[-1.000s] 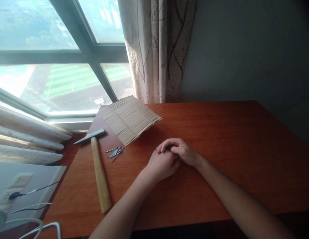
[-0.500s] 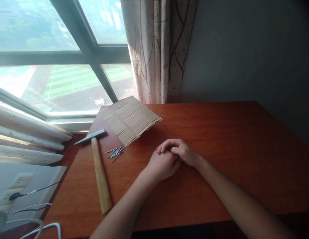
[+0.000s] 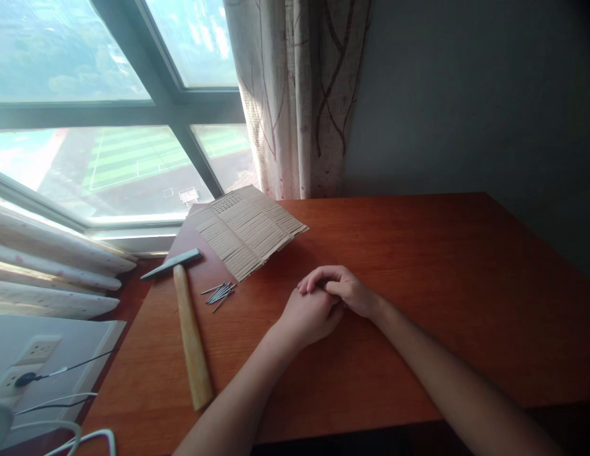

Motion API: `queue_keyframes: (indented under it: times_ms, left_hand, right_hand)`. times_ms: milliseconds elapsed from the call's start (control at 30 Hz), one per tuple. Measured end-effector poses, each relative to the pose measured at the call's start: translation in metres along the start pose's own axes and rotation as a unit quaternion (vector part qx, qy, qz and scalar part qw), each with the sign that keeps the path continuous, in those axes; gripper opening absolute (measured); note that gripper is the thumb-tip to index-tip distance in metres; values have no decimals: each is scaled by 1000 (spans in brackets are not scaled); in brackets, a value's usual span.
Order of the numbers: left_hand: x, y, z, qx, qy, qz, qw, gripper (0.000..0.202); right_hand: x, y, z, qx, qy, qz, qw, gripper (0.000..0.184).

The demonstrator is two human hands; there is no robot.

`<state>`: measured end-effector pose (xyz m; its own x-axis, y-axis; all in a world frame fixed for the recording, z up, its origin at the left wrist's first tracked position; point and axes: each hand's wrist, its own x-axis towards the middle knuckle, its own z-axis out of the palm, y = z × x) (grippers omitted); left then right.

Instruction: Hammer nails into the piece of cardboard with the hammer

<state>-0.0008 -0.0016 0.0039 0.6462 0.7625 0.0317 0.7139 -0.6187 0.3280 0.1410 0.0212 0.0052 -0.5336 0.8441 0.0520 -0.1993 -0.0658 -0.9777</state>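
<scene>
My left hand (image 3: 307, 315) and my right hand (image 3: 346, 288) rest together on the brown wooden table (image 3: 418, 266), the right hand's fingers curled over the left hand's knuckles. Neither holds an object. Left of them lies a small heap of steel nails (image 3: 220, 292). Further left a hammer (image 3: 187, 323) lies flat, its wooden handle pointing toward me and its metal head by the table's left edge. A flattened piece of corrugated cardboard (image 3: 247, 228) lies at the table's far left corner.
A window (image 3: 109, 126) and a patterned curtain (image 3: 299, 95) stand behind the table. A grey wall (image 3: 466, 95) is on the right. Down at the left are a wall socket (image 3: 35, 349) with a plug and white cables (image 3: 61, 437).
The view has shifted very slightly. My hands, the hammer, the nails and the cardboard have stayed in place.
</scene>
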Motion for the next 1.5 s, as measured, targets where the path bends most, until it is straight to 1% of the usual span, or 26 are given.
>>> queue_keyframes:
  times_ms: [233, 533, 700, 967, 1167, 1400, 1500]
  left_hand:
    - [0, -1, 2, -11, 6, -3, 1000, 28]
    - [1, -1, 4, -14, 1, 2, 1000, 26]
    - [1, -1, 4, -10, 3, -10, 1000, 26]
    - [1, 0, 1, -7, -2, -3, 1000, 28]
    - [1, -1, 3, -8, 0, 0, 1000, 26]
    - [1, -1, 3, -13, -8, -3, 1000, 26]
    - [0, -1, 4, -14, -1, -10, 1000, 26]
  right_hand:
    - [0, 2, 0, 6, -4, -3, 1000, 33]
    - [1, 1, 1, 32, -7, -3, 999, 32]
    - [2, 1, 1, 30, -5, -2, 1000, 32]
    - [0, 1, 0, 30, -7, -6, 1000, 33]
    - [1, 2, -1, 28, -11, -8, 1000, 34]
    - [0, 1, -1, 28, -8, -2, 1000, 32]
    - [1, 1, 0, 23, -9, -6, 1000, 33]
